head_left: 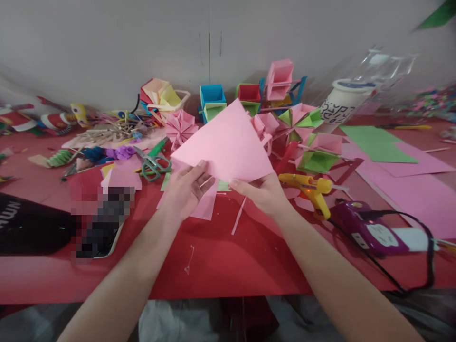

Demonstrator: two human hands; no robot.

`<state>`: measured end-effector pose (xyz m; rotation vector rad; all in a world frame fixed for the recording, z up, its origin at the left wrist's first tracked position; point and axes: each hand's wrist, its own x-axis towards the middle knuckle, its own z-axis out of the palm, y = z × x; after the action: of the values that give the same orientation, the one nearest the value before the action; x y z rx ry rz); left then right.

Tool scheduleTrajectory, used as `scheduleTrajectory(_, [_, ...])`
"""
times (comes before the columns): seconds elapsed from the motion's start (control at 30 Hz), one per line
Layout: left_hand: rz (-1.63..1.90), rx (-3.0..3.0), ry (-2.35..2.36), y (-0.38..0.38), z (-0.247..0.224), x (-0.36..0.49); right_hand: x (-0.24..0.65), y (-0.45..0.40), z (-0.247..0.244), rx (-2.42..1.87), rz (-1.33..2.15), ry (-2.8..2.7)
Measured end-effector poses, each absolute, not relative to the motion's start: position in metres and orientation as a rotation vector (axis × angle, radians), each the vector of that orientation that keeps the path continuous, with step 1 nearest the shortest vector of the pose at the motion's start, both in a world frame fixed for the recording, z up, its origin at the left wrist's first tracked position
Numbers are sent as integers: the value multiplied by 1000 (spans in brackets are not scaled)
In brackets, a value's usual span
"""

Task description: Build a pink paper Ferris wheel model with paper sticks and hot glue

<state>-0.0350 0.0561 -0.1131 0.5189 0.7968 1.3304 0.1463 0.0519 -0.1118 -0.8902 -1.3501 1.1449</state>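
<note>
A square sheet of pink paper [224,142] is held up above the red table, turned so one corner points away from me. My left hand [187,187] grips its left near edge, thumb on top and fingers partly curled beneath. At the right near edge, my right hand [261,190] pinches the sheet with the thumb on top; its other fingers are hidden under the paper. Below the hands lie pink paper pieces [204,206] and a thin pink strip [238,216]. Scissors with grey-green handles [153,166] rest left of the sheet.
A yellow glue gun [309,187] and a purple power strip [370,228] with a black cable lie right. Folded paper models [213,97] line the back. Green paper [379,142] and a patterned cup [345,102] are at far right. A phone [107,223] lies left.
</note>
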Motion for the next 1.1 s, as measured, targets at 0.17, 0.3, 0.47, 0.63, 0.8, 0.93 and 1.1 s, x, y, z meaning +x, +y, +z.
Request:
scheduleTrajectory(0.17, [1422,509,837,57,-111,-38,149,56,-112,-887,1122,-1331])
scheduleTrajectory(0.3, [1377,675,901,55,-111,-39,157,62,-116,-877,1047,-1224])
scheduleTrajectory(0.47, [1322,698,888,55,-113,-38,160,64,-117,-840,1059,-1157])
scheduleTrajectory(0.63, [1342,644,860,58,-113,-38,158,62,-118,-874,1053,-1223])
scheduleTrajectory(0.8, [1511,452,834,61,-110,-43,160,61,-118,-885,1092,-1281])
scheduleTrajectory(0.93, [1513,466,880,60,-109,-44,161,63,-114,-892,1056,-1263])
scheduleTrajectory(1.1, [1460,564,923,55,-112,-38,158,65,-109,-818,1039,-1065])
